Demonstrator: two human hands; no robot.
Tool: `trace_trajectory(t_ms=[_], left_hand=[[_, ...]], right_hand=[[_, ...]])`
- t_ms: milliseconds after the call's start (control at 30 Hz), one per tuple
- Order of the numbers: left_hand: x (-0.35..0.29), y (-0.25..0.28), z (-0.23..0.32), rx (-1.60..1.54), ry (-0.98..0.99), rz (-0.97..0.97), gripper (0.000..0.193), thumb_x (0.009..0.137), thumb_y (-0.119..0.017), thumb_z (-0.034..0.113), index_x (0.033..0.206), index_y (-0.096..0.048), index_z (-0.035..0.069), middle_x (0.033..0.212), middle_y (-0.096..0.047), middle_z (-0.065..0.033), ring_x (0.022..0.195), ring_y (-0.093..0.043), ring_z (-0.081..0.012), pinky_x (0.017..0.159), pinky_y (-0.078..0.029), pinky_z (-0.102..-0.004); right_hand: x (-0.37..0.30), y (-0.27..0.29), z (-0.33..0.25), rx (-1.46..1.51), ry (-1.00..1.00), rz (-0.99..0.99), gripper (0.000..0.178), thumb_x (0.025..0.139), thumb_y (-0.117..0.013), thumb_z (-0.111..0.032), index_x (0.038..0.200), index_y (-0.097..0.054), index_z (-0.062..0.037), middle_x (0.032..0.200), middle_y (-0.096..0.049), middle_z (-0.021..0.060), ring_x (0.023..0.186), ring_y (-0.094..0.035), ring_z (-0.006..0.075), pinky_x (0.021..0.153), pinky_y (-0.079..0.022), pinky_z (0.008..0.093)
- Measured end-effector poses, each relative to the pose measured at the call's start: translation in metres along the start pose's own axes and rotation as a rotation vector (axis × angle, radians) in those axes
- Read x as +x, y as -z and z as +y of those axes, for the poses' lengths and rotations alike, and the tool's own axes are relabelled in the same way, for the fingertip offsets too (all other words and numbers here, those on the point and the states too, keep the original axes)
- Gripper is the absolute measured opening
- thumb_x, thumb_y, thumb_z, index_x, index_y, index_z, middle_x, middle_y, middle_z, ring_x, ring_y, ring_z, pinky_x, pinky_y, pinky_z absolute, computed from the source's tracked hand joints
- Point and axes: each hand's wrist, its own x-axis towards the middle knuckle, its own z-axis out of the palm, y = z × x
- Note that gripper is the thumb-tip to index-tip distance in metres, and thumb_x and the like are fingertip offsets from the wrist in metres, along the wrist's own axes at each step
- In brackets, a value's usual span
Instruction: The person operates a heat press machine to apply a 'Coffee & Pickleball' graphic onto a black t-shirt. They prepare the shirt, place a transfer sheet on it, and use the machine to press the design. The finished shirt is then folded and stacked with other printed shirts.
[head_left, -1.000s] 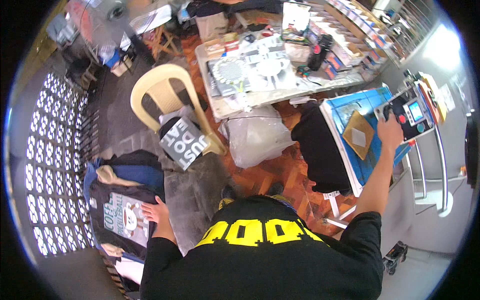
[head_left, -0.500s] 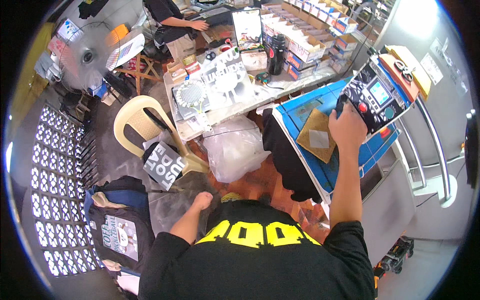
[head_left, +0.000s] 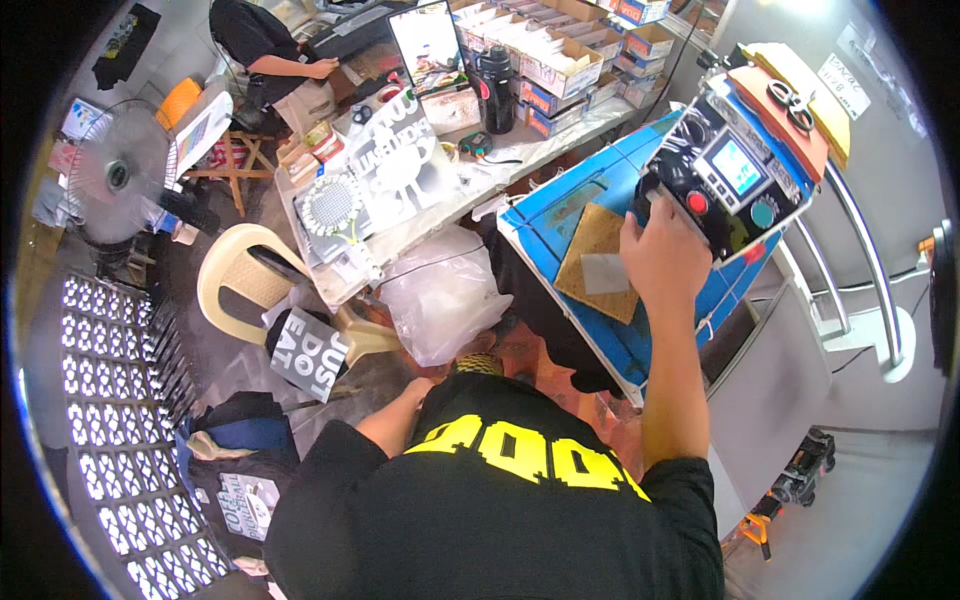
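Note:
My right arm reaches to the far right, where my right hand (head_left: 665, 248) is closed round a black handle (head_left: 654, 194) at the front of a heat press control box (head_left: 738, 172). The box has a lit screen, a red knob and a green one. Below the hand, a blue-covered surface (head_left: 540, 232) carries a tan square pad (head_left: 592, 222) with a pale patch (head_left: 606, 273) on it. My left hand (head_left: 416, 388) is low beside my body, near the plastic chair; its fingers are mostly hidden by my shirt.
A cream plastic chair (head_left: 245, 262) holds a printed dark cloth (head_left: 306, 352). A clear plastic bag (head_left: 440, 300) hangs by the cluttered table (head_left: 350, 285). Scissors (head_left: 790, 105) lie atop the press. A fan (head_left: 118, 175) stands left. Another person's hand (head_left: 322, 68) is at the far table.
My view has shifted, and the scene sits further left in it. My left hand has drawn in against my body. My right hand stays at the control box's black handle.

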Motion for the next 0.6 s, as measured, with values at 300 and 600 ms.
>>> trace_trajectory(t_ms=[300, 600], left_hand=[[0.126, 0.072, 0.059, 0.416, -0.252, 0.188, 0.040, 0.078, -0.061, 0.032, 0.091, -0.070, -0.006, 0.097, -0.068, -0.0264, 0.092, -0.067, -0.0354, 0.078, -0.052, -0.0437], [0.215, 0.129, 0.096, 0.751, -0.349, -0.195, 0.021, 0.071, -0.060, 0.021, 0.081, -0.072, 0.006, 0.093, -0.069, -0.0209, 0.087, -0.067, -0.0351, 0.077, -0.054, -0.0452]], right_hand=[[0.007, -0.009, -0.013, -0.183, -0.074, 0.048, 0.029, 0.085, -0.064, -0.040, 0.079, -0.056, -0.0122, 0.067, -0.063, 0.0082, 0.057, -0.064, 0.0294, 0.049, -0.049, 0.0408], [0.022, -0.001, -0.030, -0.196, -0.207, -0.087, 0.033, 0.083, -0.067, -0.041, 0.076, -0.056, -0.0103, 0.064, -0.061, 0.0103, 0.059, -0.062, 0.0328, 0.053, -0.047, 0.0443]])
